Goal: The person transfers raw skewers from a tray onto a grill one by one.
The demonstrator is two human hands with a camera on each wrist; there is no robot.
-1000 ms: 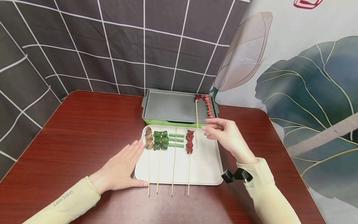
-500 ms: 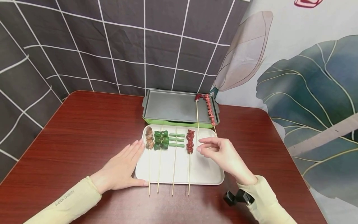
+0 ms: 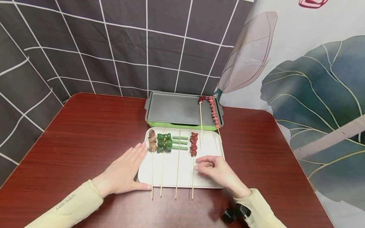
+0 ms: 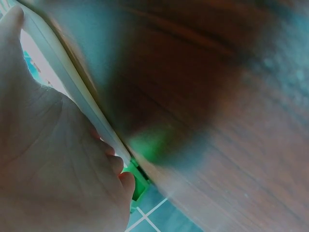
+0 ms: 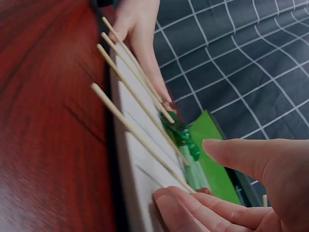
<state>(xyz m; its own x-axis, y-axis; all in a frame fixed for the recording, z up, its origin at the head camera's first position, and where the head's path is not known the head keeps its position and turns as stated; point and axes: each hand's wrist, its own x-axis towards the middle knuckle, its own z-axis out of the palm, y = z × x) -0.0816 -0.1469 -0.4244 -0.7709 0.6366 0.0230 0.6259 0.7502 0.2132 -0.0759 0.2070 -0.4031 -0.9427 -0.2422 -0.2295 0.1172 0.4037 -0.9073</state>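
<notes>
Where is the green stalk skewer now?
In the head view, the stalk skewer lies on the tray, between the dark green skewer (left) and red skewer (right).

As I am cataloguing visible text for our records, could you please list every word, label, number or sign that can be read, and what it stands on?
"Le…": dark lettering on the pale yellow fabric sleeve of the left arm; the rest is too small to read.
Red outlined mark on the white leaf-printed cloth: cut off, unreadable.
White rectangular tray and grey-and-green rectangular grill: none seen.
</notes>
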